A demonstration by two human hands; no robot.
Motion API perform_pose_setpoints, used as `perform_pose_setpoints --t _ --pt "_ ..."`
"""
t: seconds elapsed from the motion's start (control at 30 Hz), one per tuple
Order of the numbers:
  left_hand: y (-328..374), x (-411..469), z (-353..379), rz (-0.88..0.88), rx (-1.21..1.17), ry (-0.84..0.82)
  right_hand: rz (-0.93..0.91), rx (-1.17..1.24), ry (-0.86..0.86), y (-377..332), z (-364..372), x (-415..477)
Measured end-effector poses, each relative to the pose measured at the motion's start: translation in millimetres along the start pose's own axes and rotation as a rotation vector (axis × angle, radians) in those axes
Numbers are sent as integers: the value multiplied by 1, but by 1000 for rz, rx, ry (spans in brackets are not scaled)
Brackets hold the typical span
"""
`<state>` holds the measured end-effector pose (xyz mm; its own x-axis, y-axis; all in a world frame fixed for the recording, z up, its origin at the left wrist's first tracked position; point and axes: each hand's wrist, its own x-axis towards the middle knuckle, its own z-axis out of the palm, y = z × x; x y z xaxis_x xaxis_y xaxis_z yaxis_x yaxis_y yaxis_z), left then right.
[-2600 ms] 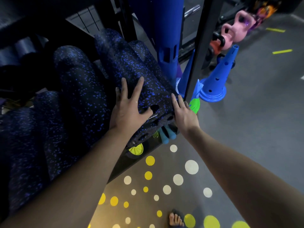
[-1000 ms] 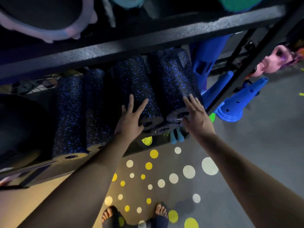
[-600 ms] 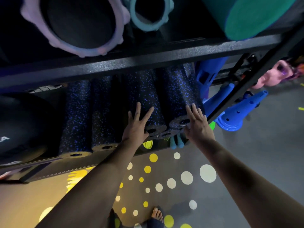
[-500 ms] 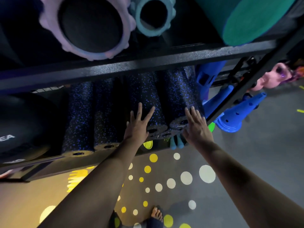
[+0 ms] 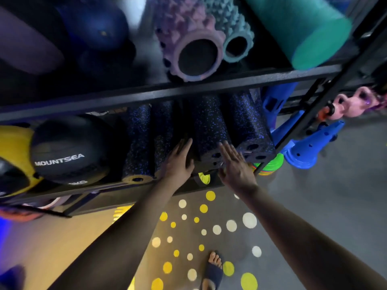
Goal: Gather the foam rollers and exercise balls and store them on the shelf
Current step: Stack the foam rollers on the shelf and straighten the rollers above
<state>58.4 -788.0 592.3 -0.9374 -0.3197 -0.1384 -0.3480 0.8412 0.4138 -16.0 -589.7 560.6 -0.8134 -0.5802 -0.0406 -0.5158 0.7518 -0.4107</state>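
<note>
Several black foam rollers with blue speckles [image 5: 209, 126] lie side by side on the lower shelf [image 5: 117, 191] of a black metal rack. My left hand [image 5: 178, 162] rests flat, fingers straight, against the left side of a middle roller. My right hand [image 5: 234, 164] lies with straight fingers on the front end of that roller group, beside the rightmost roller [image 5: 249, 130]. A black MOUNTSEA ball [image 5: 67, 151] sits at the shelf's left. On the upper shelf lie a pink knobbly roller [image 5: 188, 45], a small teal knobbly roller [image 5: 234, 36], a smooth green roller [image 5: 303, 28] and a dark blue ball [image 5: 98, 26].
A rack upright [image 5: 318, 114] stands right of the rollers. Blue cones [image 5: 310, 145], flat coloured discs [image 5: 270, 164] and pink kettlebells [image 5: 351, 103] sit on the grey floor beyond it. Yellow and white floor dots [image 5: 209, 222] and my sandalled foot [image 5: 213, 268] are below.
The view has tilted up and the upper shelf shows. My left hand has slid off the roller's top to its left side; my right hand has moved left from the rightmost roller's end.
</note>
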Motion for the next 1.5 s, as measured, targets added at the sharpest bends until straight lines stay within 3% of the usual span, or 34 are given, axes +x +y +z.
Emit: perform_pose_setpoints --t 0.13,0.37,0.53,0.8,1.03,1.17,1.27,1.37,1.5 --pt "-22 -44 -50 -8 -71 78 -55 -12 56 -64 -18 -16" --pt "-62 -128 -181 187 -216 252 -46 43 256 -199 -101 -48" --pt "-46 -129 -225 240 -339 330 2 50 355 -232 -151 -62" --pt "34 -82 -241 300 -389 309 140 3 433 -159 -232 -46" --pt "118 11 -240 154 -344 377 268 -33 523 -61 -299 16" --pt "141 55 -238 20 -341 376 400 -5 423 -11 -337 67" --pt "143 81 -239 -55 -319 361 400 51 306 8 -357 96" --pt "138 97 -235 -144 -483 261 393 49 170 15 -345 106" --pt "135 102 -225 -163 -547 245 440 23 260 25 -326 106"
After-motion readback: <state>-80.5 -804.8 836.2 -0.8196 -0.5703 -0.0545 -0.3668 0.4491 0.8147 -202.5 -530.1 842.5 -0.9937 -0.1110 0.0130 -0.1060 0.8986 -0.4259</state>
